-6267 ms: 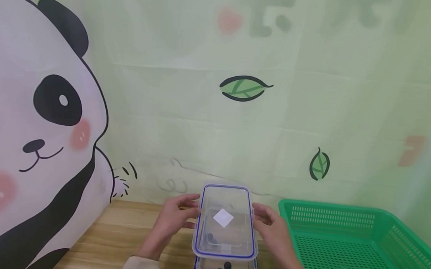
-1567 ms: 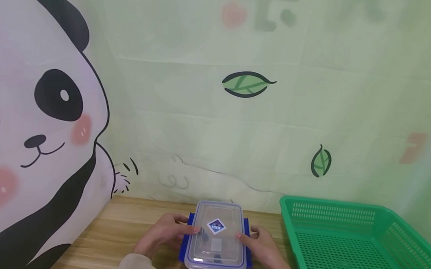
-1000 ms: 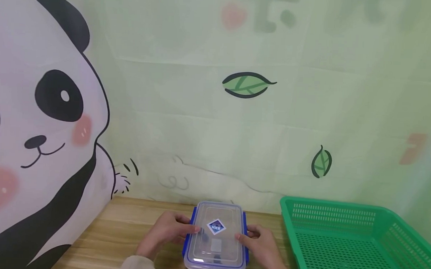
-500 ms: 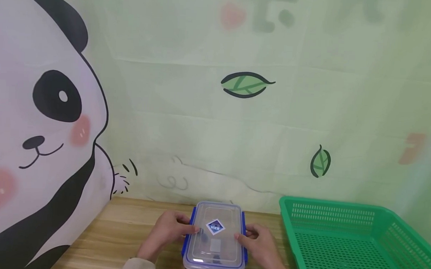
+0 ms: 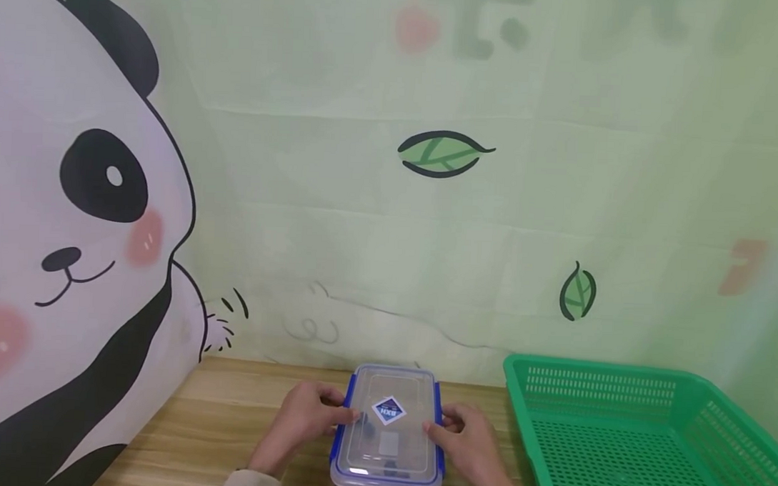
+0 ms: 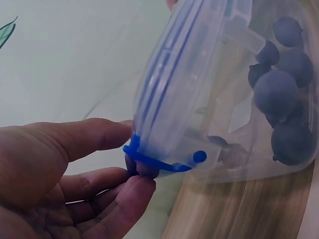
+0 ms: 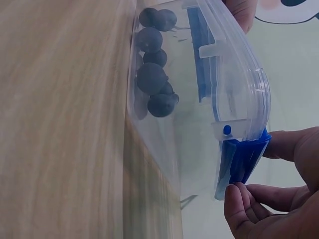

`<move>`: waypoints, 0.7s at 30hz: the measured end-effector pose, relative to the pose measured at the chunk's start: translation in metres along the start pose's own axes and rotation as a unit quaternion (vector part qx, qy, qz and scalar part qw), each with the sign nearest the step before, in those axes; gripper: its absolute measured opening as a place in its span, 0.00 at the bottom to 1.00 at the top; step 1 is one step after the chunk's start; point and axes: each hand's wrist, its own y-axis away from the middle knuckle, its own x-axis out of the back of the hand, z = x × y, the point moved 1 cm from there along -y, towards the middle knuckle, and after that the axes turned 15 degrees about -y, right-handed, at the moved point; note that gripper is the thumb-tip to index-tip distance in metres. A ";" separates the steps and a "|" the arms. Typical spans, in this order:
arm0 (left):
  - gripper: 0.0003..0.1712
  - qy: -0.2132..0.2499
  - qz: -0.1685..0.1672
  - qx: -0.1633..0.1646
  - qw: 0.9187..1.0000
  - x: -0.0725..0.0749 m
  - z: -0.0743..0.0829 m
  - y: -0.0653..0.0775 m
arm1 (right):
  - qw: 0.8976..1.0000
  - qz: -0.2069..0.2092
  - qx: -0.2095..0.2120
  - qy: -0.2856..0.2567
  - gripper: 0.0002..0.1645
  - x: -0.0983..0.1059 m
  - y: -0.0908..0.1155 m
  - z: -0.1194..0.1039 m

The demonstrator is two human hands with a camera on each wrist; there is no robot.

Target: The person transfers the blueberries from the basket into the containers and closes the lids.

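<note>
A clear plastic food storage box [image 7: 189, 149] stands on the wooden table, its lid [image 5: 391, 450] on top. The lid has a blue seal and a diamond sticker [image 5: 389, 410]. Several dark round berries, like blueberries [image 7: 151, 78], lie inside. My left hand [image 5: 306, 415] holds the left edge, thumb on the lid and fingers at the blue left latch [image 6: 164, 162]. Opposite it, my right hand [image 5: 472, 439] has its thumb on the lid's right edge and its fingers against the blue right latch [image 7: 244, 159]. Both latches point down along the sides.
To the right of the box stands a green perforated plastic basket [image 5: 613, 451]. The wooden table [image 5: 222, 402] ends at a wall cloth [image 5: 338, 220] printed with a panda and leaves.
Earlier, both hands held the lid raised and tilted over the box. Since then it has come down onto the box, and the flared side latches have folded inward. Hands barely moved lately.
</note>
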 end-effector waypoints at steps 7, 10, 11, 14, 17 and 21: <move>0.11 -0.002 -0.002 -0.004 1.000 0.000 0.000 0.000 | 1.000 -0.003 0.010 0.007 0.23 0.001 0.000 0.001; 0.12 -0.005 -0.004 -0.011 1.000 0.000 0.000 0.000 | 1.000 -0.006 0.008 0.013 0.24 0.003 -0.001 0.000; 0.12 -0.009 -0.003 -0.014 1.000 0.000 0.000 0.000 | 1.000 -0.006 0.011 0.016 0.25 0.003 -0.002 -0.001; 0.15 -0.035 0.010 -0.018 0.999 0.000 0.001 0.001 | 1.000 -0.009 0.012 0.024 0.28 0.003 -0.002 -0.005; 0.23 -0.101 0.038 -0.027 0.994 -0.001 0.003 0.002 | 0.999 -0.005 0.029 0.042 0.32 0.003 0.000 -0.012; 0.35 -0.206 0.102 -0.067 0.971 -0.005 0.008 0.004 | 0.994 0.008 0.075 0.084 0.36 0.002 0.002 -0.025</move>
